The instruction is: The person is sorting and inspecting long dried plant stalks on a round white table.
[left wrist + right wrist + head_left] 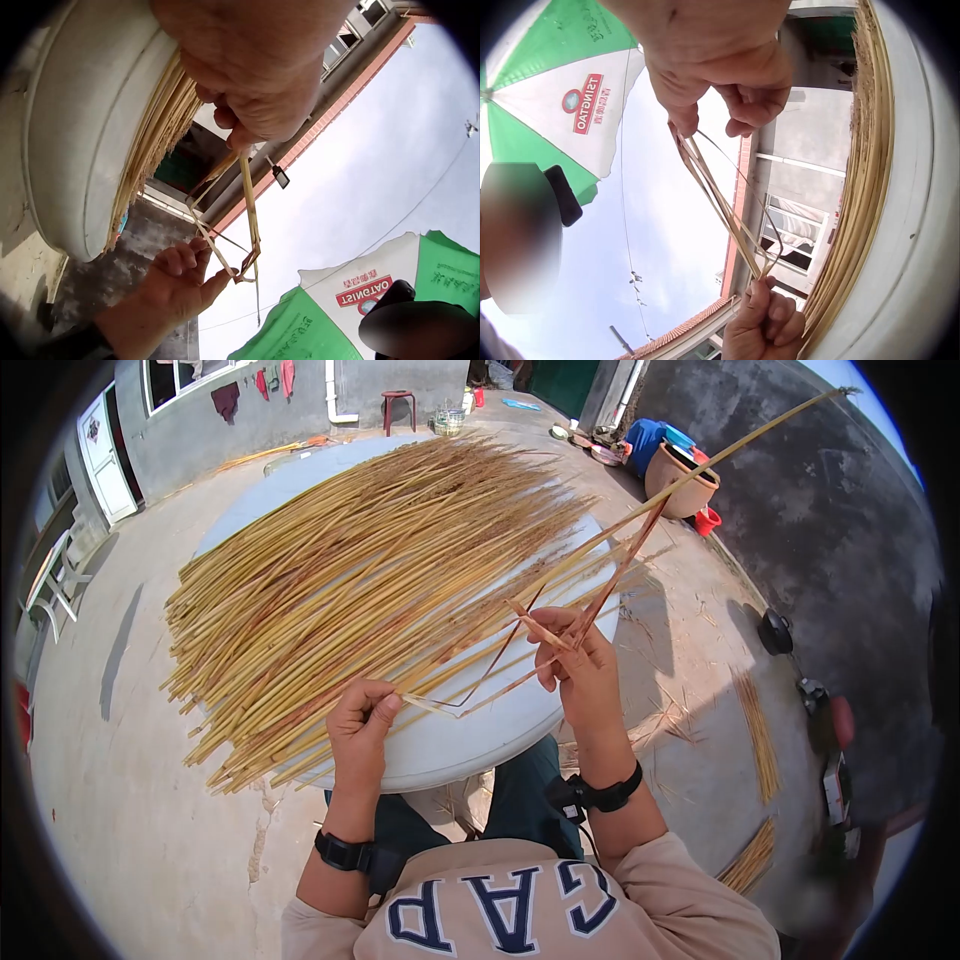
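Outdoor counter [480,750]: stalks [330,600] overhang left edge, ends likely kept reachable; left hand [362,732], right hand [592,685] pinch dry strips [545,678], fingers clamped, seemingly for control.

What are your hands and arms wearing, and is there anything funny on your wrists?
The left hand and right hand wear no gloves. There's a black band on the left wrist and another on the right wrist, each with a small dark box attached. The sleeves are plain beige, like the top, which has big dark blue letters edged in white.
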### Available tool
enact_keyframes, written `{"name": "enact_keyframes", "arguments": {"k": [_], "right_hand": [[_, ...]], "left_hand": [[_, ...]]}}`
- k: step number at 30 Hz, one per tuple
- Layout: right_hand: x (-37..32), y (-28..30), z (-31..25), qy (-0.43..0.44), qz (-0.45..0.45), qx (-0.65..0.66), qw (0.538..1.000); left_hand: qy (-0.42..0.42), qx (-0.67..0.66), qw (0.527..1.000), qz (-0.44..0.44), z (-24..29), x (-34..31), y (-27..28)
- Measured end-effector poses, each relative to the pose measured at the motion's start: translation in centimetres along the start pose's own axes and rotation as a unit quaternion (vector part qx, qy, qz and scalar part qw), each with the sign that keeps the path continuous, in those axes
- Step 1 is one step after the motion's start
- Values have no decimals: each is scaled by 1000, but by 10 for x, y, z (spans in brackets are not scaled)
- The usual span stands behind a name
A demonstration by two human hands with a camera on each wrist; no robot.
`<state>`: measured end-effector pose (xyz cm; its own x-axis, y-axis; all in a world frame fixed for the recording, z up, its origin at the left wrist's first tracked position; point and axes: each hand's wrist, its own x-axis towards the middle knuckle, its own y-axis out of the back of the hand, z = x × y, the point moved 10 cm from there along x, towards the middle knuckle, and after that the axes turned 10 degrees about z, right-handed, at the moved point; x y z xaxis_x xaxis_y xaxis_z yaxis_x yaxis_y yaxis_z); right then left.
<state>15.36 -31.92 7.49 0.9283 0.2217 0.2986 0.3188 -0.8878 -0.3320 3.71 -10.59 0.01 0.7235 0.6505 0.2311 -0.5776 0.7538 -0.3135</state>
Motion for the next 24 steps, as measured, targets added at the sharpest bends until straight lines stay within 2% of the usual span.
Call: {"name": "enact_keyframes", "arguments": {"k": [2, 4, 6, 8, 11, 14, 16, 18, 20, 22, 23, 24], "right_hand": [[5, 8, -15, 17, 26, 43, 999], [8, 15, -23, 31, 31, 146, 988], [6, 15, -28, 40, 50, 145, 987], [3, 14, -29, 42, 63, 60, 995], [0, 15, -16, 20, 72, 31, 997], [-9, 3, -3, -2, 31, 3, 1000], [-20, -2, 3, -19, 31, 2, 999], [-28, -16, 0, 32, -32, -35, 998], [-29, -14, -1, 49, -33, -46, 997], [-28, -1, -17, 99, 19, -26, 995], [-25, 9, -24, 104, 57, 3, 993], [-21, 12, -29, 103, 57, 3, 993]], "left_hand": [[-17, 16, 1000, 6, 2, -1, -1], [-10, 22, 1000, 8, 3, -1, -1], [-5, 29, 1000, 11, 2, -1, -1], [-12, 42, 999, 8, 2, -1, -1], [-2, 56, 998, 11, 0, -2, 2], [25, 54, 997, 43, 1, -2, 5], [2, 67, 996, 52, 0, -2, 6], [-22, 81, 995, 61, 2, -1, 7], [-35, 93, 993, 63, 4, -1, 8], [-25, 91, 993, 69, 0, -1, 12], [-15, 87, 993, 73, -2, 0, 14], [-14, 88, 993, 73, -2, 0, 14]]}}
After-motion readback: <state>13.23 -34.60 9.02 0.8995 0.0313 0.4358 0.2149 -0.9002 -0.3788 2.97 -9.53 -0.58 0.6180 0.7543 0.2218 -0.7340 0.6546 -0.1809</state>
